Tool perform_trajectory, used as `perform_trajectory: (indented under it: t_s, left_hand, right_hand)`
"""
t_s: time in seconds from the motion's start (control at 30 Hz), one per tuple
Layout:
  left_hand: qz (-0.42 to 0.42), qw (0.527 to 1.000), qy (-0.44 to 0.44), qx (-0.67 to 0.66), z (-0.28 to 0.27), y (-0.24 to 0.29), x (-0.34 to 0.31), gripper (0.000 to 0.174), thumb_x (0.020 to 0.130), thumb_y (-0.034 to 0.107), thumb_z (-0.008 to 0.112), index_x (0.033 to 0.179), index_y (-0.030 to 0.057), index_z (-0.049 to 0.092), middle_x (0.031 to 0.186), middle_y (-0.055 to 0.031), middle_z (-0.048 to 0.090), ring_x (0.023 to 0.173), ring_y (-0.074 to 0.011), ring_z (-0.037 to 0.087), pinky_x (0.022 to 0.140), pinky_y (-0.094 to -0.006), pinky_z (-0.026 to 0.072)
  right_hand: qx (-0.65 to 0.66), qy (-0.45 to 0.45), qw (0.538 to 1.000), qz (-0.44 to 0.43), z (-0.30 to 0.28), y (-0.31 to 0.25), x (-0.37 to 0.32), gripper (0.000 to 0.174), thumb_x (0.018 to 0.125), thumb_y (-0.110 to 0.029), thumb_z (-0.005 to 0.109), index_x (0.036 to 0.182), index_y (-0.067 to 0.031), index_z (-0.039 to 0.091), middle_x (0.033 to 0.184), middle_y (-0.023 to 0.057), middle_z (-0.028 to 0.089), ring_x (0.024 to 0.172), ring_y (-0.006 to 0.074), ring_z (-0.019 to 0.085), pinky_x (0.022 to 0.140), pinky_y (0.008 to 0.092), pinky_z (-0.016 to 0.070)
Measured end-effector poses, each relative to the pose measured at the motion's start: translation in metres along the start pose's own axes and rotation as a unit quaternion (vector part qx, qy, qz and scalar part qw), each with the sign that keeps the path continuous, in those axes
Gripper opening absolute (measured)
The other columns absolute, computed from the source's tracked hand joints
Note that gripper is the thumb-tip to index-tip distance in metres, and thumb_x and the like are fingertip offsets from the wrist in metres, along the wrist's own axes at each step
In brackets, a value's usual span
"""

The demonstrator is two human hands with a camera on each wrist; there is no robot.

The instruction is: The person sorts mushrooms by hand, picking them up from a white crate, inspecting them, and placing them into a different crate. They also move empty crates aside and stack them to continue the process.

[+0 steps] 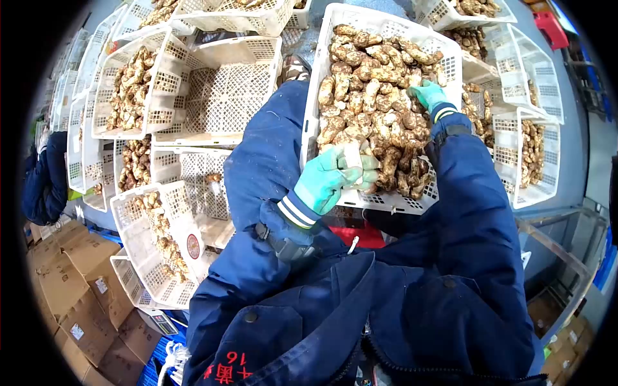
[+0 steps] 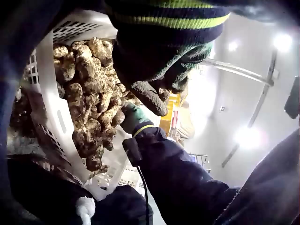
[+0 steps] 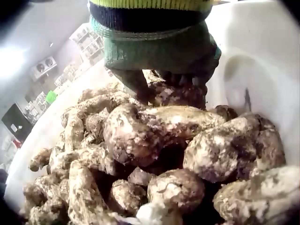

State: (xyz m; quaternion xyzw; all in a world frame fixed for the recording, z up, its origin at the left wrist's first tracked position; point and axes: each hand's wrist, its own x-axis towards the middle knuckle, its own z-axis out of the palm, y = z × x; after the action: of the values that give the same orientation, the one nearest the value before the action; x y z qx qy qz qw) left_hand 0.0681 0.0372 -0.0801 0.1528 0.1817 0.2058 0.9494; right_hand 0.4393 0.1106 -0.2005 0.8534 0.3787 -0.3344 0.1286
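A white perforated crate (image 1: pixel 450 71) full of soil-covered, brown-and-cream mushrooms (image 1: pixel 370 96) stands in front of the person. Over its near left part, the green-gloved left hand (image 1: pixel 322 182) grips a pale mushroom (image 1: pixel 352 156). The left wrist view shows the dirt-coated stem (image 2: pixel 150 98) of this mushroom sticking out below the fingers. At the crate's right side, the green-gloved right hand (image 1: pixel 428 95) reaches down into the pile. There its thumb and fingers curl round a brown mushroom (image 3: pixel 173 95), partly hidden by the glove.
More white crates (image 1: pixel 170 83) with mushrooms stand stacked on the left, near a bare-bottomed crate (image 1: pixel 225 96). Further crates (image 1: pixel 531 71) line the right side. Cardboard boxes (image 1: pixel 80 283) lie at lower left. A metal frame (image 1: pixel 566 257) stands at lower right.
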Motion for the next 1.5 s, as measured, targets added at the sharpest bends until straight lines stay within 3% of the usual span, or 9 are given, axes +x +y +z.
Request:
perform_trajectory:
  t_s: [0.23, 0.37, 0.43, 0.63, 0.7, 0.9, 1.17, 1.37, 1.5]
  left_hand:
    - [0.040, 0.988, 0.124, 0.077, -0.015, 0.005, -0.006, 0.036, 0.090, 0.001, 0.056, 0.125, -0.0031, 0.048, 0.107, -0.0171, 0.064, 0.088, -0.0235, 0.066, 0.069, -0.0298, 0.0533]
    - [0.407, 0.907, 0.084, 0.069, -0.023, 0.098, -0.042, 0.032, 0.095, 0.017, 0.056, 0.122, -0.0001, 0.052, 0.119, -0.0163, 0.062, 0.121, -0.0293, 0.055, 0.104, -0.0424, 0.0467]
    - [0.441, 0.890, 0.104, 0.045, -0.004, 0.149, -0.057, 0.044, 0.092, 0.031, 0.063, 0.128, 0.0064, 0.054, 0.136, -0.0087, 0.054, 0.125, -0.0326, 0.051, 0.111, -0.0499, 0.0395]
    - [0.011, 0.991, 0.112, 0.077, 0.031, 0.036, -0.019, 0.039, 0.098, 0.027, 0.056, 0.131, 0.0072, 0.048, 0.111, -0.0133, 0.060, 0.098, -0.0220, 0.062, 0.082, -0.0334, 0.0558]
    - [0.056, 0.997, 0.061, 0.007, 0.023, -0.004, -0.018, 0.046, 0.099, 0.032, 0.054, 0.136, 0.0078, 0.041, 0.118, -0.0117, 0.058, 0.107, -0.0260, 0.062, 0.087, -0.0378, 0.0563]
    - [0.161, 0.981, -0.027, 0.106, 0.008, 0.013, -0.017, 0.061, 0.094, 0.025, 0.062, 0.144, 0.0028, 0.036, 0.118, -0.0054, 0.060, 0.096, -0.0126, 0.063, 0.078, -0.0259, 0.0558]
    - [0.199, 0.958, 0.034, 0.204, -0.005, 0.016, -0.014, 0.075, 0.083, 0.026, 0.074, 0.142, -0.0041, 0.037, 0.133, -0.0149, 0.055, 0.116, -0.0187, 0.055, 0.102, -0.0324, 0.0423]
    - [0.151, 0.986, 0.028, 0.064, -0.021, 0.009, -0.010, 0.069, 0.084, 0.018, 0.073, 0.141, 0.0016, 0.041, 0.109, -0.0039, 0.060, 0.089, -0.0161, 0.056, 0.082, -0.0292, 0.0482]
    - [0.113, 0.990, 0.083, 0.022, 0.001, -0.002, -0.009, 0.017, 0.092, 0.011, 0.061, 0.105, 0.0021, 0.056, 0.091, -0.0042, 0.057, 0.084, -0.0157, 0.058, 0.072, -0.0287, 0.0503]
  right_hand:
    - [-0.024, 0.106, 0.989, -0.098, -0.012, -0.022, -0.099, 0.052, 0.077, -0.043, 0.067, 0.113, -0.0053, 0.062, 0.110, 0.0173, 0.067, 0.102, 0.0309, 0.065, 0.088, 0.0402, 0.0498]
    - [0.236, 0.171, 0.954, -0.063, -0.009, -0.005, -0.157, 0.049, 0.069, -0.038, 0.084, 0.095, -0.0030, 0.061, 0.079, 0.0077, 0.061, 0.071, 0.0160, 0.056, 0.065, 0.0314, 0.0465]
    - [0.543, 0.080, 0.805, -0.225, 0.014, 0.016, -0.161, 0.030, 0.083, -0.021, 0.072, 0.104, -0.0001, 0.066, 0.084, 0.0028, 0.059, 0.075, 0.0124, 0.052, 0.068, 0.0280, 0.0452]
    - [0.371, 0.239, 0.728, -0.525, 0.012, -0.034, -0.255, 0.032, 0.084, 0.000, 0.063, 0.115, -0.0037, 0.065, 0.117, 0.0130, 0.064, 0.111, 0.0247, 0.059, 0.098, 0.0339, 0.0446]
    - [0.695, -0.048, 0.619, -0.363, 0.012, -0.059, -0.294, 0.043, 0.077, 0.004, 0.070, 0.118, -0.0071, 0.064, 0.119, 0.0158, 0.063, 0.120, 0.0274, 0.054, 0.104, 0.0355, 0.0406]
    - [0.308, 0.157, 0.700, -0.625, 0.013, -0.066, -0.303, 0.067, 0.068, 0.009, 0.054, 0.134, -0.0027, 0.052, 0.138, 0.0129, 0.052, 0.131, 0.0287, 0.047, 0.110, 0.0398, 0.0354]
    - [0.599, -0.308, 0.707, -0.219, 0.041, -0.017, -0.294, 0.041, 0.100, -0.023, 0.050, 0.134, 0.0012, 0.051, 0.112, 0.0091, 0.063, 0.086, 0.0158, 0.067, 0.077, 0.0327, 0.0568]
    - [0.437, -0.038, 0.800, -0.410, 0.054, -0.032, -0.303, 0.032, 0.098, -0.017, 0.054, 0.125, 0.0002, 0.056, 0.099, 0.0116, 0.065, 0.072, 0.0154, 0.068, 0.063, 0.0252, 0.0549]
    - [0.380, 0.141, 0.830, -0.383, 0.058, -0.061, -0.318, 0.040, 0.093, -0.018, 0.061, 0.128, -0.0009, 0.055, 0.082, 0.0146, 0.069, 0.074, 0.0247, 0.068, 0.065, 0.0341, 0.0528]
